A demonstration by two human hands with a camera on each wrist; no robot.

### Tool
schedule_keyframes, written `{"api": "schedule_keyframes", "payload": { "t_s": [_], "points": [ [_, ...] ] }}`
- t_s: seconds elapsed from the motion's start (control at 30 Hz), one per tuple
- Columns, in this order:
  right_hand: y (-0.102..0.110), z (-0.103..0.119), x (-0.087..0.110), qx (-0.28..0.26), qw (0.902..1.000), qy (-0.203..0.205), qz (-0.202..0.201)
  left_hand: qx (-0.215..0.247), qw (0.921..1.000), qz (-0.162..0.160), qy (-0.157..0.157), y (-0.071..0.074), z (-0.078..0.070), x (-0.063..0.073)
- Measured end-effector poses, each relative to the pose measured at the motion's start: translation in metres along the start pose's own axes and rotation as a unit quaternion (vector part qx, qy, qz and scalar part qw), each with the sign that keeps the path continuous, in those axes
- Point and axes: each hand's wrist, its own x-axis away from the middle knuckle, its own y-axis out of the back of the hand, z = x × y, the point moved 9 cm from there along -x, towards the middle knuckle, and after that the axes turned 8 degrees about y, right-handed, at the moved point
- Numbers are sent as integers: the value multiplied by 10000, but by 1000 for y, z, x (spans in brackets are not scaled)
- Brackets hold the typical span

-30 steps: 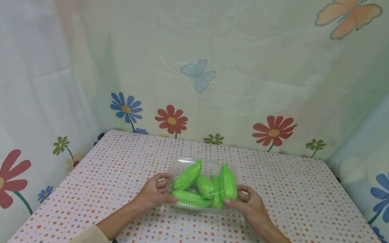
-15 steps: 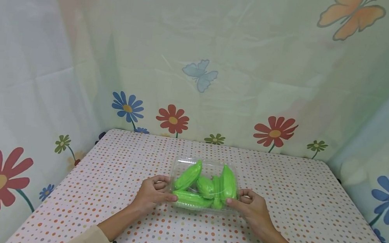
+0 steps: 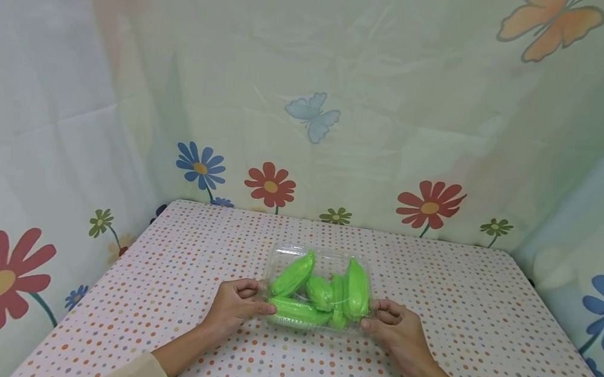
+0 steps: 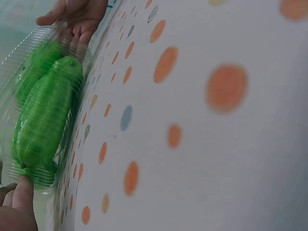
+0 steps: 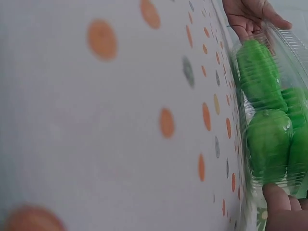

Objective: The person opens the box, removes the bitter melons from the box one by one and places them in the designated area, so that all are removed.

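Looking from the head view, a printed curtain [image 3: 371, 146] is closing the table in at the back and both sides, displaying two butterflies [image 3: 552, 26], three red flowers [image 3: 270, 187], three green flowers [image 3: 336, 216] and several blue flowers [image 3: 200, 166]. A dark object [image 3: 160, 211] is peeking past the far left corner. At the middle of the dotted tablecloth [image 3: 284, 369], a clear plastic clamshell [image 3: 330, 257] is lying level, and I am counting five green gourds [image 3: 293, 274] through its lid. The left hand [image 3: 233, 306] is gripping one end, thumb pressing the near corner; the right hand [image 3: 400, 331] is gripping the other end, fingers curling against its side. In the left wrist view, the tablecloth is filling most of the space, and ribbed plastic is partly veiling the gourds. In the right wrist view, one thumb is touching the clamshell's near end while the left hand is supporting the far end.
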Motion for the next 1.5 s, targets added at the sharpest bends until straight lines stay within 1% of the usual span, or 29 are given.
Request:
{"api": "schedule_keyframes", "payload": {
  "t_s": [0.13,0.2,0.37,0.53,0.63,0.77,0.93,1.07,1.17,1.2,1.27,1.33,1.43,1.5],
  "points": [
    [4,1,1,220,9993,132,-274,-184,9994,-6,-291,-2,-4,-2],
    [4,-1,1,123,9993,145,-321,-273,9989,7,-386,-3,-5,-2],
    [5,-7,3,-254,9988,-3,-413,-285,9990,50,-351,-2,-5,-2],
    [6,-9,7,-306,9980,-83,-542,-287,9991,69,-298,-2,-3,-1],
    [3,-9,8,-331,9982,-107,-486,-300,9991,62,-291,-2,-4,0],
    [1,-6,9,-366,9985,-43,-399,-274,9992,97,-284,-2,-5,-1],
    [2,-4,9,-143,9993,-21,-359,-272,9988,276,-307,-4,-9,1],
    [3,3,13,128,9995,204,-200,-493,9970,397,-441,-4,-17,2],
    [3,15,16,341,9980,537,-60,-680,9959,374,-461,1,-22,2],
    [4,19,16,469,9969,633,-35,-643,9963,355,-455,4,-23,1],
    [5,29,17,886,9927,815,-64,-639,9966,224,-461,10,-26,-2],
    [8,38,16,1439,9845,989,-185,-572,9968,85,-545,17,-31,-7],
    [10,51,15,2342,9639,1197,-415,-390,9974,13,-600,22,-37,-16],
    [9,59,14,2774,9493,1374,-541,-267,9980,32,-580,24,-40,-24]
  ]
}}
